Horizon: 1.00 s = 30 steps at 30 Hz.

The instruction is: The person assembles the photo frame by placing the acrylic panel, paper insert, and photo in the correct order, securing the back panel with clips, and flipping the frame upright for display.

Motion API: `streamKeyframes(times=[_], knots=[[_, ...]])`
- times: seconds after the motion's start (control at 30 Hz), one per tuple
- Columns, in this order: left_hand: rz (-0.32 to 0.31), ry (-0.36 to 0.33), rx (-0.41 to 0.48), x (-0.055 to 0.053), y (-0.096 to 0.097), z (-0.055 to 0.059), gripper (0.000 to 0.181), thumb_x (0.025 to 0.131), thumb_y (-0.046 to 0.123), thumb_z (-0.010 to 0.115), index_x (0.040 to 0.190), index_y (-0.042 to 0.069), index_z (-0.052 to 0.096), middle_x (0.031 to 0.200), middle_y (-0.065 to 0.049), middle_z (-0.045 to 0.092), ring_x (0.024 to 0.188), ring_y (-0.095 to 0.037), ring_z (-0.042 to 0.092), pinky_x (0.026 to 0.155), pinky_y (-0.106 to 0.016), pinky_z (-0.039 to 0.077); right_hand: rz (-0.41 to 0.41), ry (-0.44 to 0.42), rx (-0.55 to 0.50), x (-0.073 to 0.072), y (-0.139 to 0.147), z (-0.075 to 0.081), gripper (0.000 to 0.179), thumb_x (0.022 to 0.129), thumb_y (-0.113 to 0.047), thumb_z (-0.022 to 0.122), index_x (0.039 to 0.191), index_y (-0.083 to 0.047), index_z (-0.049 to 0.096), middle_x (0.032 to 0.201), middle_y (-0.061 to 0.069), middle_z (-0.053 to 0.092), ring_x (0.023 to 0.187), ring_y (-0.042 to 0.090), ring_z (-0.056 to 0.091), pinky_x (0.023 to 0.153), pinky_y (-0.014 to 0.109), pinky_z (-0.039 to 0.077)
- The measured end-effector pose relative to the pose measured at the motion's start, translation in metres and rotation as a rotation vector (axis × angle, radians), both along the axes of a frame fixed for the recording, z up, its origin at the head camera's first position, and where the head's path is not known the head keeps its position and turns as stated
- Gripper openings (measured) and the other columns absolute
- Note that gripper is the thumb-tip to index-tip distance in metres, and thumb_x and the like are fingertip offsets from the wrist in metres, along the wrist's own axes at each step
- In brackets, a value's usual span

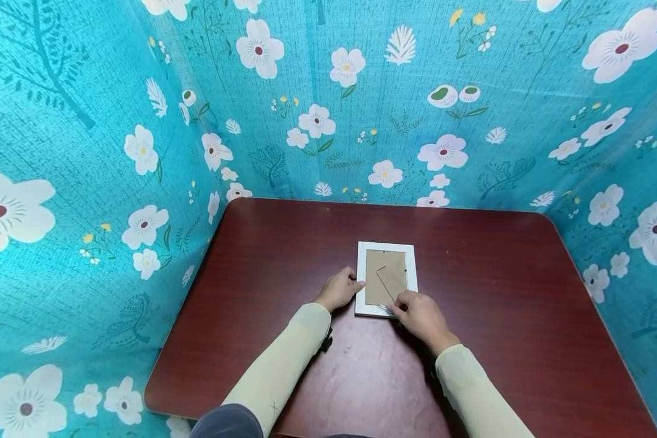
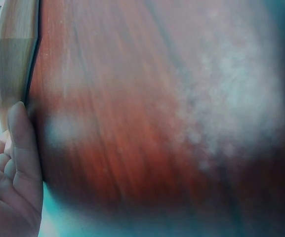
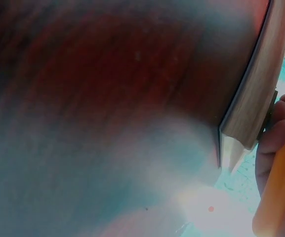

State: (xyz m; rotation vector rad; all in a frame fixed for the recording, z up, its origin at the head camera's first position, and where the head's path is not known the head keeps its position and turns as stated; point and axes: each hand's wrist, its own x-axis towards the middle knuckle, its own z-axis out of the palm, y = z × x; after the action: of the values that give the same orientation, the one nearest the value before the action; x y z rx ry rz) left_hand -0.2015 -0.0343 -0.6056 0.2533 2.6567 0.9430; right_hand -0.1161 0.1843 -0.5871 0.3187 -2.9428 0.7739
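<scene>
A white picture frame lies face down on the table, its brown backing board showing. Thin dark lines mark the stand on the board. With its thumb at the left side, my left hand holds the frame's edge; the left wrist view shows curled fingers beside it. My right hand is at the bottom right corner. In the right wrist view it grips an orange-handled tool with a black collar; the tool's working end is out of that view. A small silvery piece shows by the right fingertips.
The dark red-brown table has rounded corners and spreads around the frame. A turquoise flowered cloth hangs behind it and along both sides. Pale sleeves cover both forearms.
</scene>
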Motion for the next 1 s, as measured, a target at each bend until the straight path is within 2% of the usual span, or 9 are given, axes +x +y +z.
streamKeyframes(times=[0.23, 0.7, 1.0], knots=[[-0.006, 0.011, 0.018, -0.0022, 0.001, 0.0038, 0.031, 0.093, 0.046, 0.063, 0.105, 0.018, 0.058, 0.085, 0.008, 0.059, 0.078, -0.011, 0.057, 0.072, -0.032, 0.046, 0.0, 0.0, 0.014, -0.003, 0.0006, 0.0001, 0.032, 0.083, -0.031, 0.078, 0.063, -0.027, 0.053, 0.066, -0.013, 0.051, 0.059, 0.012, 0.048, 0.057, 0.036, 0.042], [-0.008, 0.018, 0.01, 0.0014, -0.0018, 0.004, 0.031, 0.093, 0.044, 0.064, 0.105, 0.016, 0.059, 0.082, 0.008, 0.058, 0.075, -0.01, 0.055, 0.071, -0.032, 0.045, -0.025, -0.058, 0.016, -0.0024, -0.0039, 0.001, 0.029, 0.085, -0.032, 0.076, 0.065, -0.023, 0.056, 0.067, -0.009, 0.052, 0.06, 0.013, 0.047, 0.057, 0.035, 0.041], [-0.016, -0.01, 0.015, 0.0028, -0.002, 0.0095, 0.032, 0.093, 0.043, 0.065, 0.105, 0.015, 0.059, 0.083, 0.008, 0.058, 0.076, -0.01, 0.055, 0.071, -0.032, 0.045, -0.024, -0.131, 0.034, -0.0052, -0.0042, 0.0041, 0.03, 0.088, -0.033, 0.073, 0.066, -0.021, 0.056, 0.066, -0.008, 0.051, 0.061, 0.014, 0.047, 0.06, 0.036, 0.041]])
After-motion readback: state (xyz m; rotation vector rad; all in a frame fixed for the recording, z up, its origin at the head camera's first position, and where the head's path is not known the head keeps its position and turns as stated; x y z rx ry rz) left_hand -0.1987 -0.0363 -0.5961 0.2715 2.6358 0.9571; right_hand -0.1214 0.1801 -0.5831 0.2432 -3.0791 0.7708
